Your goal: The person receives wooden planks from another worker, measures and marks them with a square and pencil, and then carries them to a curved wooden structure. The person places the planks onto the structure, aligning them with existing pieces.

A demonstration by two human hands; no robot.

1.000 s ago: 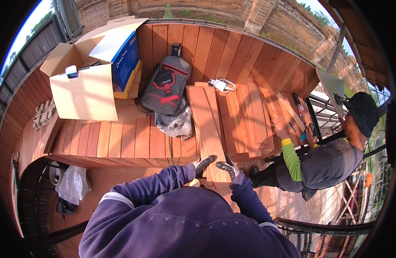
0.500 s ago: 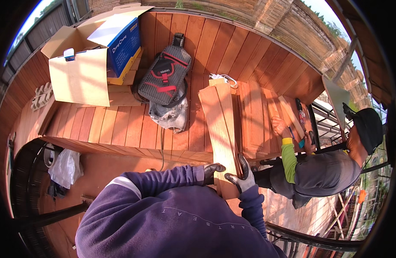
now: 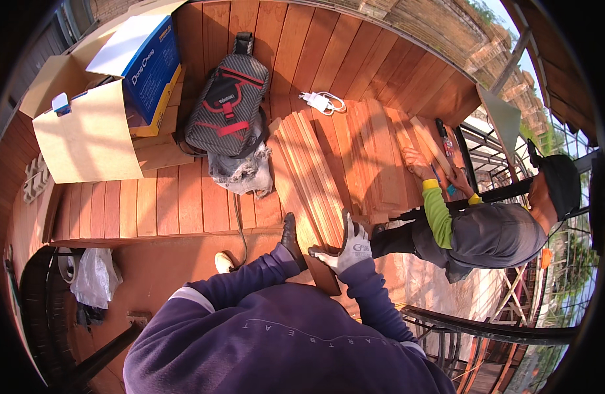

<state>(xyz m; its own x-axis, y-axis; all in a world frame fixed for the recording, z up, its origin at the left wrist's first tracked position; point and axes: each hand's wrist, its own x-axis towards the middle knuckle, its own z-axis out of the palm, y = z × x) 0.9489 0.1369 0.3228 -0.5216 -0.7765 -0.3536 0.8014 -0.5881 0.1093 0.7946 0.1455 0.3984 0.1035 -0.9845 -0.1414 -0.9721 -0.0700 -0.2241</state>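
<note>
A bundle of long wooden boards point(image 3: 309, 177) lies between my two hands, its far part over the slatted wooden bench point(image 3: 145, 203) and its near end close to my body. Several narrow board edges show side by side along its top. My left hand point(image 3: 291, 243), in a dark-palmed work glove, presses against the bundle's left side. On the other side my right hand point(image 3: 349, 249), in a white and black glove, grips the boards with the thumb across them and the fingers along the right edge. The undersides of the boards are hidden.
Left of the boards are a grey and red sling bag point(image 3: 227, 108), a grey cloth point(image 3: 243, 172) and an open cardboard box point(image 3: 86, 131). A white charger point(image 3: 323, 102) and more boards point(image 3: 378, 157) lie beyond. At right a co-worker point(image 3: 493, 223) handles a wood strip.
The bundle has shifted left and tipped, so narrow board edges now show instead of broad pale faces. The charger behind it has come into full view. Both my hands moved with the boards.
</note>
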